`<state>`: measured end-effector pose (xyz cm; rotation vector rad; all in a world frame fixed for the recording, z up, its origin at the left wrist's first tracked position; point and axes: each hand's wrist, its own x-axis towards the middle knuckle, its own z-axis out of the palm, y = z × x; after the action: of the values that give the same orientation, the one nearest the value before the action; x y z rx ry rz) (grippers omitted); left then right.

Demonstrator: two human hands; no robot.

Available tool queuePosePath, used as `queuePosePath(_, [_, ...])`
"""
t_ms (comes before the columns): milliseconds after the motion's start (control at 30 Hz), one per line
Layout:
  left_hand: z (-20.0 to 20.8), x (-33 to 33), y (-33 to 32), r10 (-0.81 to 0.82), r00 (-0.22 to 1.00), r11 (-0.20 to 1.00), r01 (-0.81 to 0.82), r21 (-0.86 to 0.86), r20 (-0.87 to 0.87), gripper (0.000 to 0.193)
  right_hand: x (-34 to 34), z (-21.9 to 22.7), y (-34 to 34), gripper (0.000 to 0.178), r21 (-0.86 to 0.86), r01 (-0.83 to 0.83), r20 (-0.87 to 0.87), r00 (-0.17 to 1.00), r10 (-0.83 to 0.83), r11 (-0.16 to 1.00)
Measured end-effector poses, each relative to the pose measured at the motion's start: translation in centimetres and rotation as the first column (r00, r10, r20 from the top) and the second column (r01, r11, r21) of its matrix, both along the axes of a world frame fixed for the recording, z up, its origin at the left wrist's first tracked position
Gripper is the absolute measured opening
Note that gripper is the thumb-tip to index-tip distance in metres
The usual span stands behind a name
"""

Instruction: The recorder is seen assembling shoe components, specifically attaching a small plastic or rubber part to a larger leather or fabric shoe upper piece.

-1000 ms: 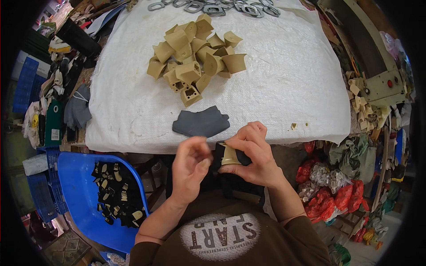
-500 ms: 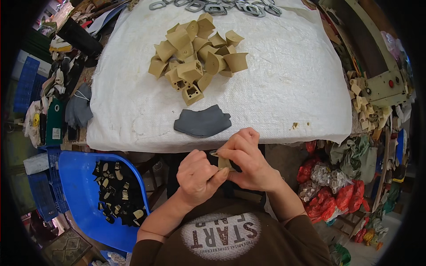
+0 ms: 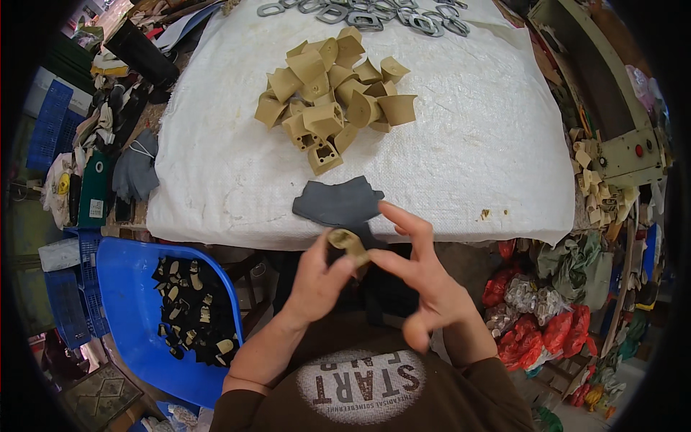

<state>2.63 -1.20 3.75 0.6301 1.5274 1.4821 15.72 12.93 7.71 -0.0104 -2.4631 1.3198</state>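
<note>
Above the table's near edge, my left hand [image 3: 317, 281] grips a tan shoe heel [image 3: 350, 245] between thumb and fingers. A dark strip, seemingly part of a leather piece, shows just behind the heel; whether it is attached I cannot tell. My right hand [image 3: 432, 288] is open with thumb and fingers spread, one fingertip close to or touching the heel's right side. Dark grey cut leather pieces [image 3: 335, 201] lie on the white sheet [image 3: 475, 144] right beyond my hands. Farther back rests a heap of bare tan heels [image 3: 324, 119].
Grey metal rings [image 3: 363, 20] lie at the table's far edge. Low on the left stands a blue basin [image 3: 137, 345] of black-covered heels [image 3: 194, 302]. Grey gloves or cloth [image 3: 134, 169] hang at the table's left. Red plastic bags [image 3: 518, 342] sit below right, near a machine frame [image 3: 626, 162].
My right hand has let go of the heel and spread its fingers. My left hand has turned the heel and raised it slightly toward the table. The view has shifted a little.
</note>
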Motion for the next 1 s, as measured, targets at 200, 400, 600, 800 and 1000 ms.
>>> queuePosePath(200, [1.1, -0.3, 0.0, -0.030, 0.995, 0.996, 0.038, 0.080, -0.100, 0.044, -0.1, -2.3, -2.3, 0.034, -0.463, 0.408, 0.028, 0.894, -0.447, 0.787])
queuePosePath(400, [0.7, 0.6, -0.2, -0.048, 0.982, 0.989, 0.072, 0.128, -0.182, 0.039, -0.9, -2.7, -3.4, 0.006, -0.478, 0.425, 0.107, 0.897, -0.429, 0.768])
queuePosePath(600, [1.1, 1.7, 0.4, 0.060, 0.934, 0.993, -0.021, 0.113, -0.352, 0.031, -1.2, -2.7, -3.8, 0.003, -0.374, 0.459, 0.012, 0.871, -0.491, 0.806])
queuePosePath(800, [0.7, 2.0, 0.6, 0.089, 0.936, 0.993, -0.058, 0.101, -0.341, 0.030, -1.6, -3.2, -4.3, 0.014, -0.202, 0.447, -0.123, 0.871, -0.476, 0.871])
queuePosePath(1000, [-0.1, 1.6, 0.6, 0.101, 0.963, 0.984, -0.060, 0.165, -0.251, 0.031, -1.4, -2.6, -5.0, 0.048, 0.250, 0.422, -0.167, 0.905, -0.390, 0.872])
